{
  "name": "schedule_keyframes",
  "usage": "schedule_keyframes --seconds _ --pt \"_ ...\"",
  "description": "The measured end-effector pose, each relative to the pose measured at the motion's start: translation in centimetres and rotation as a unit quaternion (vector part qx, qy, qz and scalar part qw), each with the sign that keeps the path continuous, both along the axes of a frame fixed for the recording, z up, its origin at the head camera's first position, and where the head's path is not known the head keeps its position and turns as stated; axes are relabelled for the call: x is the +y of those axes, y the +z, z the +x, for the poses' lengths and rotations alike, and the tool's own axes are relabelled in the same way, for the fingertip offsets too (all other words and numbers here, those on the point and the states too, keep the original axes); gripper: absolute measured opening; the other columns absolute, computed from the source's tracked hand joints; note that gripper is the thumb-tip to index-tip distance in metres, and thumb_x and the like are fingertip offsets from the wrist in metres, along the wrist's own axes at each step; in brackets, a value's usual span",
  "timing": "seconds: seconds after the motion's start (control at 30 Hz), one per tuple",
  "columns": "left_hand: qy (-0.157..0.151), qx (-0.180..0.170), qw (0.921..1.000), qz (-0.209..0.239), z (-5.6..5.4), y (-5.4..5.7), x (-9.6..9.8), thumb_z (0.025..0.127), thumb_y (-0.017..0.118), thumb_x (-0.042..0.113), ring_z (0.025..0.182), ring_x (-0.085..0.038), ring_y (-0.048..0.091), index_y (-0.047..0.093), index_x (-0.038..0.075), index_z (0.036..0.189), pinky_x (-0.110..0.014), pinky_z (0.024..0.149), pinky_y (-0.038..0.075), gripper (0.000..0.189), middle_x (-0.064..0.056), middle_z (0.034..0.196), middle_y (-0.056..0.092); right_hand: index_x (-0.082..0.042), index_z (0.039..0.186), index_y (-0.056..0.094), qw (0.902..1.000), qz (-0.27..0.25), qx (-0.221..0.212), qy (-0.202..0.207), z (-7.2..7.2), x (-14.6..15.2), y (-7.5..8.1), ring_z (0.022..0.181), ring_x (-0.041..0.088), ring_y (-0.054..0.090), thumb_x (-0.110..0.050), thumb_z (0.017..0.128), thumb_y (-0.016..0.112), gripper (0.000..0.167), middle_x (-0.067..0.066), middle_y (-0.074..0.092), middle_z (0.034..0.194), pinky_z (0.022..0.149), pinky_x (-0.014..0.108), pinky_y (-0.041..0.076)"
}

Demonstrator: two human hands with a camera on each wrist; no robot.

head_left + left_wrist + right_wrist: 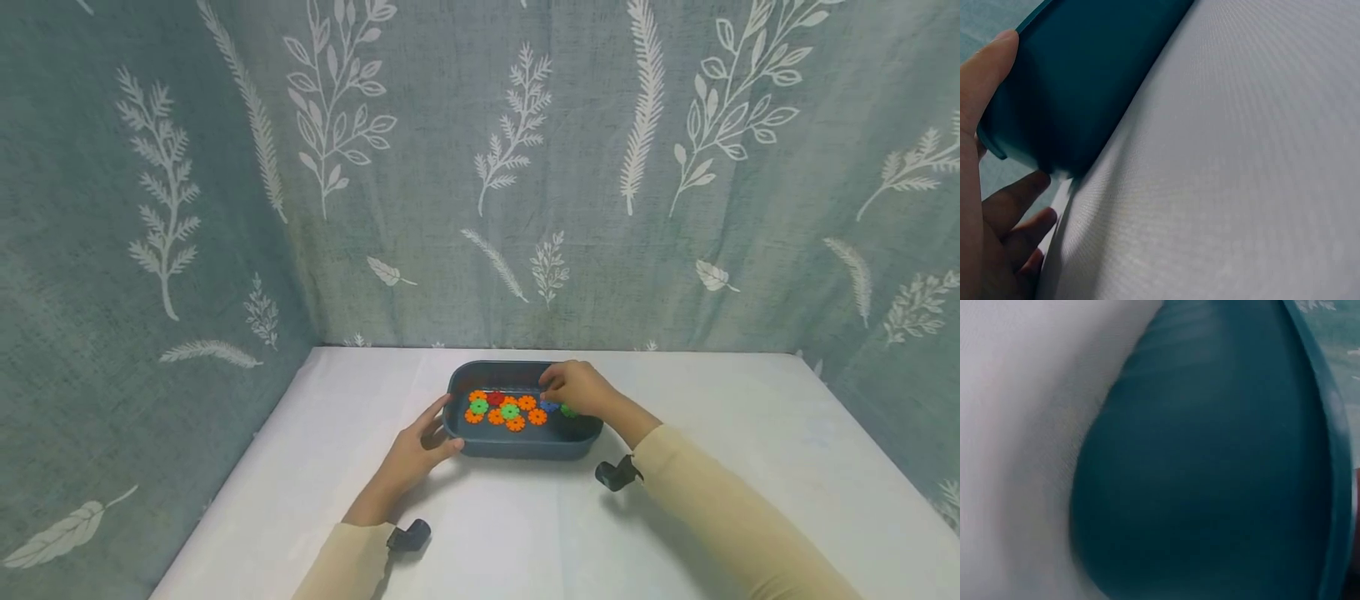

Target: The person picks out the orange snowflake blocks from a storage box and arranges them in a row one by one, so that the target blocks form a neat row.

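Observation:
A dark blue-green plastic basin (525, 448) stands on the white table. Inside lie several small flower-shaped discs: orange ones (515, 423), green ones (510, 412), a red one (496, 398) and a blue one (550, 406). My left hand (412, 454) holds the basin's left end, its thumb at the front rim and its fingers around the side. My right hand (581, 390) reaches over the right part of the basin, fingers bent down beside the blue disc. Whether it pinches that disc cannot be made out. The right wrist view shows mostly the basin's outer wall (1210, 456).
The white tabletop (495, 533) extends around the basin. Behind and at the sides hangs a grey-green curtain (450, 167) with white leaf patterns. A small black device sits at each sleeve's cuff, the left one (409, 536) and the right one (617, 475).

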State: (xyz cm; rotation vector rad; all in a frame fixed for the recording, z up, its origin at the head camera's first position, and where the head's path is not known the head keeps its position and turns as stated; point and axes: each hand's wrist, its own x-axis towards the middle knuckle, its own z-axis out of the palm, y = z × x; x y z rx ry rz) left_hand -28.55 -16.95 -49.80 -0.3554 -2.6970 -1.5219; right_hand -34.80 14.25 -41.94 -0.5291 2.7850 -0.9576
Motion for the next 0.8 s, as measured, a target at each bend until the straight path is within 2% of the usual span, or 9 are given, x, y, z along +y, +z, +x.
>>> schedule_keyframes --seconds 0.17,0.37,0.57,0.8 --pt "0.011 0.007 0.9999 0.003 0.1 0.2 -0.4 0.079 0.077 0.051 0.132 -0.035 0.045 0.037 0.042 0.148 -0.067 0.104 0.027 0.08 -0.009 0.148 0.044 -0.003 0.113 0.069 0.999 0.028 0.0 0.036 -0.1 -1.2 -0.2 0.085 0.017 0.066 -0.012 0.088 0.073 0.027 0.001 0.07 0.094 0.075 0.037 0.055" --pt "0.002 -0.004 1.0 0.0 0.2 0.0 -0.1 0.078 0.075 0.056 0.132 -0.036 0.044 0.036 0.04 0.149 -0.068 0.103 0.027 0.082 -0.011 0.147 0.046 -0.008 0.109 0.072 0.9943 0.106 -0.005 0.016 -0.3 -1.5 -0.2 0.088 0.019 0.065 -0.018 0.084 0.078 0.028 0.001 0.07 0.097 0.079 0.039 0.054" --pt "0.019 -0.01 0.9997 0.012 0.3 -0.1 -0.1 0.077 0.077 0.055 0.133 -0.035 0.043 0.038 0.042 0.148 -0.067 0.104 0.027 0.082 -0.008 0.148 0.044 -0.009 0.103 0.073 0.9874 0.156 -0.013 0.023 -0.4 -2.3 -0.6 0.089 0.021 0.064 -0.025 0.082 0.08 0.027 0.003 0.069 0.099 0.078 0.04 0.053" --pt "-0.003 -0.004 0.9997 0.022 0.1 -0.1 -0.1 0.078 0.077 0.053 0.134 -0.033 0.042 0.037 0.038 0.149 -0.064 0.106 0.027 0.082 -0.007 0.149 0.043 -0.01 0.097 0.072 0.9826 0.186 -0.006 -0.004 0.0 -2.7 -1.4 0.084 0.02 0.062 -0.029 0.077 0.084 0.03 0.002 0.067 0.095 0.079 0.04 0.052"
